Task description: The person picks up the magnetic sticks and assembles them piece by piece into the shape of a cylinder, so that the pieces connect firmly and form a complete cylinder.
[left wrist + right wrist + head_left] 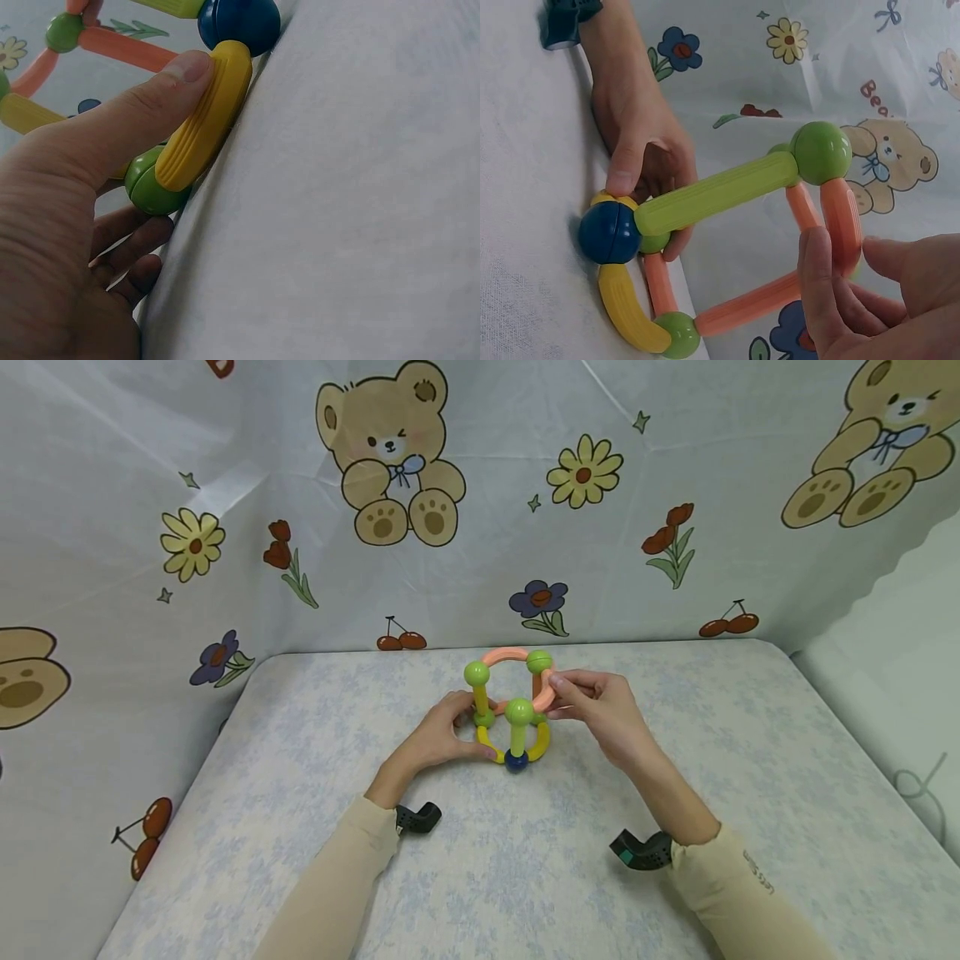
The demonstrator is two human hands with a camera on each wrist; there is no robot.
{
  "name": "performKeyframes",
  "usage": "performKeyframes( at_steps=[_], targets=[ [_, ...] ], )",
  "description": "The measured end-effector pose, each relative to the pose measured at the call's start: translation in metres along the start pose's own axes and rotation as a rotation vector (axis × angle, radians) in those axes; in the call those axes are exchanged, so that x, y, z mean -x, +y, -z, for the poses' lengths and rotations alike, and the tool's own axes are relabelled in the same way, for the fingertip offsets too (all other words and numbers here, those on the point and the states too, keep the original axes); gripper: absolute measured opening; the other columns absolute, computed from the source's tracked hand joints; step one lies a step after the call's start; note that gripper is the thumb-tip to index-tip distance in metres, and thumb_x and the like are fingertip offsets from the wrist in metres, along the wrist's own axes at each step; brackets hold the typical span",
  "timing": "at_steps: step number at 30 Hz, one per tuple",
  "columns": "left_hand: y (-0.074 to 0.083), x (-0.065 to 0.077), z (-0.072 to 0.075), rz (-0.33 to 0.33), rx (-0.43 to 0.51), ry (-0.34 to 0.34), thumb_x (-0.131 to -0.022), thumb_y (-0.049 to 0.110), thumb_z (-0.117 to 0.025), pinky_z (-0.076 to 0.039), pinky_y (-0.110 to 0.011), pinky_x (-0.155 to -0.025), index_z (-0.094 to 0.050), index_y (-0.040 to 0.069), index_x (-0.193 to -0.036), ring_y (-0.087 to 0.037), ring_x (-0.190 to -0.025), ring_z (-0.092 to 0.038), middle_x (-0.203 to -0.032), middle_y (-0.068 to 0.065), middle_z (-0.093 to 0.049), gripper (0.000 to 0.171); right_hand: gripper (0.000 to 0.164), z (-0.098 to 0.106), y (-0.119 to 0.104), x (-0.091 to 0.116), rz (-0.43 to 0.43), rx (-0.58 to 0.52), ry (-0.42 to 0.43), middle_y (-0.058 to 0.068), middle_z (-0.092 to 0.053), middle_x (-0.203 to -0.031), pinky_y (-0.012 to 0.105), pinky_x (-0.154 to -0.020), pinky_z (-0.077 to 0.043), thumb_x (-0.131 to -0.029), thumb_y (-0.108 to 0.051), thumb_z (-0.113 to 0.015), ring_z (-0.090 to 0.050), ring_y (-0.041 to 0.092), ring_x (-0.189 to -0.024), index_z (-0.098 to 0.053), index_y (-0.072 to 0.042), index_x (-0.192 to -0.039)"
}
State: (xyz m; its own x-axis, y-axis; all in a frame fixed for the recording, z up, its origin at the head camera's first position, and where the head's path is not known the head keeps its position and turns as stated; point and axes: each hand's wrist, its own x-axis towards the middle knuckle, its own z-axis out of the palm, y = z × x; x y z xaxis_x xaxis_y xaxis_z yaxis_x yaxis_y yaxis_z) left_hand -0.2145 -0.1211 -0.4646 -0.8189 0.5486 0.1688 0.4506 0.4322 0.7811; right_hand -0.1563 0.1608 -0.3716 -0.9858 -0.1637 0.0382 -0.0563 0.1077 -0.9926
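A frame of balls and rods from a building toy stands on the table, its lower ring joined to an upper one by upright rods. My left hand (442, 737) holds the base from the left, thumb pressed on a yellow curved rod (214, 112), fingers behind by a green ball (154, 184). That rod meets a dark blue ball (609, 232) at the near corner, where a lime-green straight rod (720, 193) rises. At the top right, my right hand (603, 710) pinches an orange curved rod (844, 225) between thumb and fingers. Its end meets the near upper green ball (822, 152).
Pale blue patterned cloth covers the table (517, 877). Behind it hangs a white curtain (487, 585) printed with bears and flowers. A black wrist device shows at each cuff, left device (420, 818) and right device (641, 850). A thin cable (921, 789) lies beyond the right edge.
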Motion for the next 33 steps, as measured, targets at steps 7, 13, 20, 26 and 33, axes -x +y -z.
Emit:
performKeyframes(
  at_steps=[7, 13, 20, 26, 33],
  targets=[
    [0.000, 0.001, 0.000, 0.005, -0.005, 0.005, -0.074, 0.040, -0.098, -0.047, -0.038, -0.093, -0.067, 0.024, -0.134, -0.021, -0.113, -0.055, -0.129, 0.007, -0.064, 0.070, 0.029, 0.004, 0.004, -0.001, -0.036, 0.218, -0.081, 0.025, -0.074, -0.113, 0.040, -0.086, -0.064, -0.110, -0.010, -0.054, -0.076, 0.026, -0.096, -0.066, 0.004, -0.133],
    [0.000, 0.002, 0.000, 0.017, -0.001, 0.014, -0.074, 0.042, -0.098, -0.047, -0.037, -0.091, -0.067, 0.026, -0.132, -0.021, -0.110, -0.055, -0.128, 0.008, -0.063, 0.068, 0.041, -0.005, 0.021, -0.001, 0.026, 0.637, -0.287, 0.015, -0.074, -0.106, 0.035, -0.074, -0.059, -0.089, -0.017, -0.084, -0.071, 0.020, -0.089, -0.069, 0.001, -0.123],
    [0.000, 0.002, 0.000, 0.024, 0.002, 0.030, -0.073, 0.042, -0.098, -0.047, -0.037, -0.086, -0.067, 0.028, -0.131, -0.019, -0.102, -0.055, -0.118, 0.007, -0.062, 0.067, 0.056, -0.024, 0.035, 0.000, 0.081, 0.804, -0.160, 0.012, -0.067, -0.101, 0.034, -0.073, -0.053, -0.076, -0.035, -0.097, -0.063, 0.021, -0.086, -0.072, 0.001, -0.110],
    [0.001, -0.001, 0.000, 0.031, -0.012, 0.053, -0.080, 0.047, -0.093, -0.047, -0.039, -0.083, -0.070, 0.026, -0.123, -0.017, -0.099, -0.054, -0.112, 0.005, -0.060, 0.053, 0.060, -0.023, 0.039, -0.001, 0.091, 0.815, -0.076, 0.016, -0.066, -0.116, 0.043, -0.083, -0.059, -0.077, -0.032, -0.097, -0.069, 0.031, -0.100, -0.071, 0.001, -0.120],
    [-0.005, 0.001, -0.001, 0.004, 0.025, 0.075, -0.085, 0.040, -0.090, -0.048, -0.036, -0.085, -0.075, 0.023, -0.122, -0.018, -0.096, -0.055, -0.108, 0.001, -0.059, 0.043, 0.033, -0.015, 0.045, -0.005, 0.119, 0.668, -0.056, 0.016, -0.071, -0.116, 0.039, -0.083, -0.064, -0.085, -0.015, -0.090, -0.071, 0.035, -0.108, -0.075, -0.001, -0.111]
  ],
)
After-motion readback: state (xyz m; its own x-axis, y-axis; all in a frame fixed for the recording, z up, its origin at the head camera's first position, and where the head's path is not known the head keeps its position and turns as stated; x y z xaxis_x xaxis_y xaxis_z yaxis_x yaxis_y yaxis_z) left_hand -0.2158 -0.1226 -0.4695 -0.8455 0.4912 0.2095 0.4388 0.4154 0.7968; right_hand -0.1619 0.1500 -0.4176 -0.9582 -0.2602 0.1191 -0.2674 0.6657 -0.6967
